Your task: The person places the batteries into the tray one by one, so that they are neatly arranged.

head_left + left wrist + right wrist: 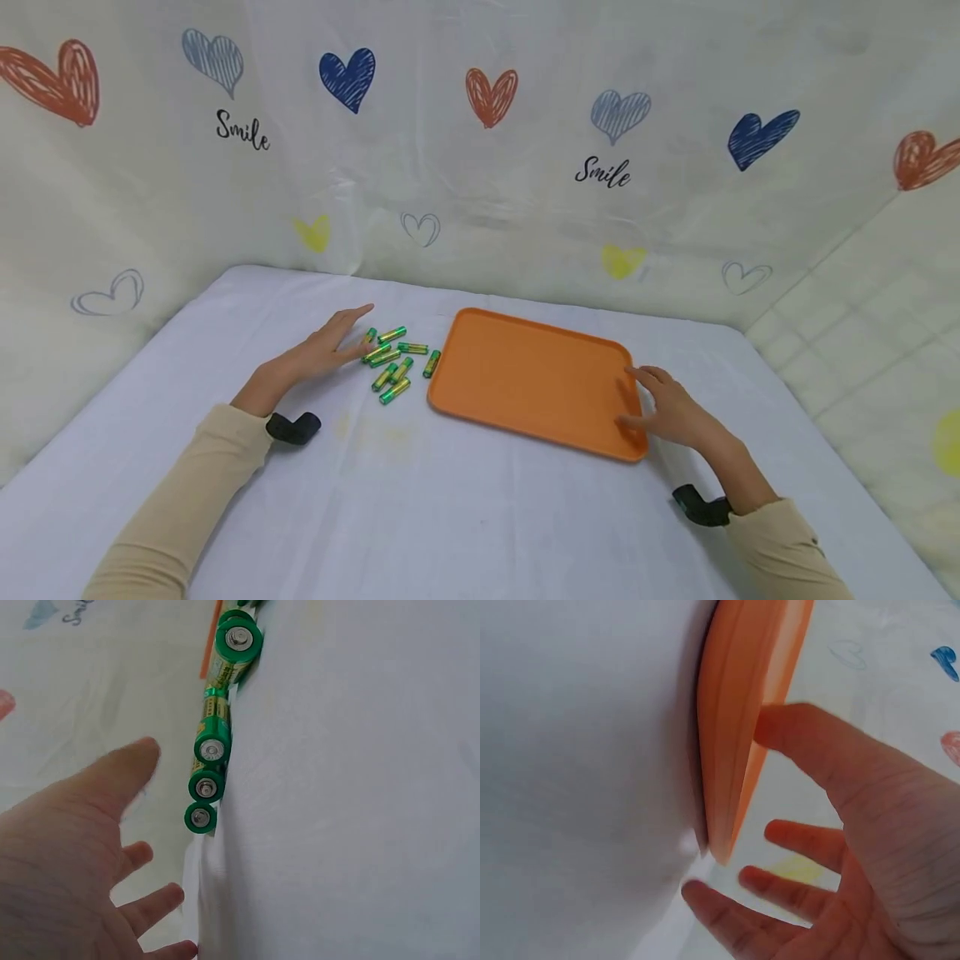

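Observation:
Several green and gold batteries lie loosely grouped on the white cloth, left of an orange tray. My left hand hovers at the left side of the batteries, thumb and fingers spread, holding nothing. In the left wrist view the battery ends face the hand, apart from it. Over the tray's right end is my right hand, its fingers spread and lightly bent. The right wrist view has the thumb by the tray's rim; whether it touches I cannot tell.
A white cloth covers the table. Behind it hangs a pale sheet printed with hearts and the word Smile. Black wrist cameras sit below both hands. One battery lies close to the tray's left edge.

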Motion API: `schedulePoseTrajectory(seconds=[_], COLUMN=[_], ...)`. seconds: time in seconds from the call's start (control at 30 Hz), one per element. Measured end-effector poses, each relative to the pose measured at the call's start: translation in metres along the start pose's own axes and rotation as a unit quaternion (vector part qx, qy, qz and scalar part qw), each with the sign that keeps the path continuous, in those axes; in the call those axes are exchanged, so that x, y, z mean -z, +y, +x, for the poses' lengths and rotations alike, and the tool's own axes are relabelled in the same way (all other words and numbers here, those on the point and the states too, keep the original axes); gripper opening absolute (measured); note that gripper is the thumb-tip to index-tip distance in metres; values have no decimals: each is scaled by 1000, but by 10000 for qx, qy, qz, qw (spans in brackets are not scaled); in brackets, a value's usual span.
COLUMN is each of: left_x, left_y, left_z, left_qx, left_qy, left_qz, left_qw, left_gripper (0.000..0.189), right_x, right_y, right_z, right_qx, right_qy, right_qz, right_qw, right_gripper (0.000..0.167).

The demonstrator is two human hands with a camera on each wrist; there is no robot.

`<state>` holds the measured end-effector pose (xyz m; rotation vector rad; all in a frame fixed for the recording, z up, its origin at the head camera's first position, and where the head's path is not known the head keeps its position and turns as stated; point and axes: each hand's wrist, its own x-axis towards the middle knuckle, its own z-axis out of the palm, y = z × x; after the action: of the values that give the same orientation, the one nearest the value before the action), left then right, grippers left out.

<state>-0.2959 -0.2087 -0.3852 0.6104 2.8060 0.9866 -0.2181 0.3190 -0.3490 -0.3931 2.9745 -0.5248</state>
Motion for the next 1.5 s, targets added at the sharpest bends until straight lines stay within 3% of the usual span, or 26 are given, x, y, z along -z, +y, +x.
schedulePoseTrajectory(seconds=[0.2, 0.5, 0.83, 1.13, 1.5], left_x=[-1, -5, -5, -5, -6], left_y=[-7, -18, -27, -28, -29], left_z=[1, 5, 8, 7, 8], left_qx=[193, -262, -725, -442, -409], left_qy=[-61, -48, -146, -378, -165], left_qz=[-86, -460, -459, -492, -484], left_qw=[9998, 9986, 9962, 9971, 9979], left_gripper=[76, 58, 49, 54, 53], right_x=[0, 0, -5, -9, -12], right_y=[6, 12, 30, 42, 50], right_z=[2, 2, 6, 2, 3], right_qx=[-65, -223, 57, 99, 128], right_qy=[122, 62, 80, 208, 286], right_qz=[348, 732, 1209, 1710, 2079], right_qw=[9993, 9971, 9926, 9850, 9777], right_gripper=[69, 55, 46, 45, 45])
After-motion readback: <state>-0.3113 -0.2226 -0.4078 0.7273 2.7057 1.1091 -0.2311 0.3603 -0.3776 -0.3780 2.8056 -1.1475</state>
